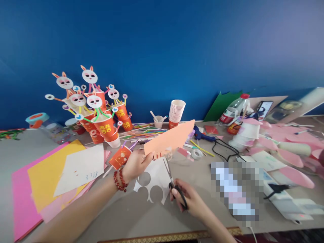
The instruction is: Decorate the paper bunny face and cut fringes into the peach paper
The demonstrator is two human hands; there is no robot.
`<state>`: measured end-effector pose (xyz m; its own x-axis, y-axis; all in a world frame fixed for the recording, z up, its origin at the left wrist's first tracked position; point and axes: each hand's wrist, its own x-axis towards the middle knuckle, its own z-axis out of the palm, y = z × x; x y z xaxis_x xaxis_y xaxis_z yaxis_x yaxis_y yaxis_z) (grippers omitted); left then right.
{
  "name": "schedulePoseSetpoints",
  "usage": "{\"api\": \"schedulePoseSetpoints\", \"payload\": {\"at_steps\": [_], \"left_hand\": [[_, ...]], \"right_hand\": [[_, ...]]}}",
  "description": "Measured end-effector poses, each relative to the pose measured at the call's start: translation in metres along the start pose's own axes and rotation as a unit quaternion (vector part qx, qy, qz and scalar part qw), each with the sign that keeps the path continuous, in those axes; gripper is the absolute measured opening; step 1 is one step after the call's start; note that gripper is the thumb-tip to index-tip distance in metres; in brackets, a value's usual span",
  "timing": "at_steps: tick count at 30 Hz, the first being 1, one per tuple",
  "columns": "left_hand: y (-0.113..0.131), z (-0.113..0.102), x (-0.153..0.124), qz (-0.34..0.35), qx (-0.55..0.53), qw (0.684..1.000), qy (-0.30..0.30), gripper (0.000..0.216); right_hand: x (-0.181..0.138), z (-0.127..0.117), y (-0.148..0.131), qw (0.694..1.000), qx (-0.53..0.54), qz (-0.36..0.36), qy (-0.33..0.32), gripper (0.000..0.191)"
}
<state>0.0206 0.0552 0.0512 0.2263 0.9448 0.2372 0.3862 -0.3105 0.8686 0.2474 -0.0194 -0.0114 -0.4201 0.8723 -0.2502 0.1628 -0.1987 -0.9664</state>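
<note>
My left hand (pixel 139 163) grips an orange sheet of paper (pixel 170 138) by its lower left edge, holding it up off the table. Small ear-like shapes are marked along the sheet's lower edge by my fingers. In my right hand (pixel 186 195) is a pair of scissors (pixel 172 179) with black handles. Its blades point up toward the sheet's lower edge; whether they touch it I cannot tell. Below both hands lies a white sheet with round cut-outs (pixel 152 180). Just left of my left hand, an orange paper cup (pixel 120 157) is tipped over with purple straws in it.
At the left stand several rabbit figures on red cups (pixel 102 128), behind coloured paper sheets (pixel 50 168). A cup stack (pixel 176 114), tape roll (pixel 196 154) and blue glue gun (pixel 204 135) lie beyond the sheet. On the right are a bottle (pixel 231 111), cables and pink paper pieces (pixel 291 157).
</note>
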Motion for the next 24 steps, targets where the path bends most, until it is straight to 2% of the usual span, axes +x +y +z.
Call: {"api": "schedulePoseSetpoints", "payload": {"at_steps": [3, 8, 12, 15, 18, 21, 24], "left_hand": [[-0.004, 0.002, 0.009, -0.032, -0.002, 0.999, 0.021, 0.038], [-0.011, 0.004, 0.007, -0.062, -0.019, 0.998, 0.028, 0.039], [-0.003, 0.004, -0.002, -0.07, -0.045, 0.996, 0.012, 0.039], [0.002, 0.005, -0.011, -0.082, -0.071, 0.994, 0.001, 0.04], [0.002, 0.007, -0.021, -0.101, -0.082, 0.991, 0.007, 0.041], [0.001, 0.01, -0.031, -0.102, -0.075, 0.992, 0.019, 0.042], [0.004, 0.01, -0.036, -0.076, -0.059, 0.995, 0.004, 0.04]], "right_hand": [[-0.006, -0.006, 0.0, 1.0, -0.029, -0.005, 0.009, 0.052], [-0.006, -0.015, -0.007, 0.99, -0.109, -0.074, 0.056, 0.042], [0.005, -0.011, -0.019, 0.979, -0.125, -0.098, 0.132, 0.029], [0.015, -0.007, -0.033, 0.958, -0.143, -0.152, 0.196, 0.023], [0.026, -0.003, -0.045, 0.925, -0.204, -0.21, 0.243, 0.019], [0.037, 0.003, -0.05, 0.9, -0.274, -0.227, 0.253, 0.014], [0.046, 0.011, -0.051, 0.88, -0.319, -0.234, 0.262, 0.019]]}}
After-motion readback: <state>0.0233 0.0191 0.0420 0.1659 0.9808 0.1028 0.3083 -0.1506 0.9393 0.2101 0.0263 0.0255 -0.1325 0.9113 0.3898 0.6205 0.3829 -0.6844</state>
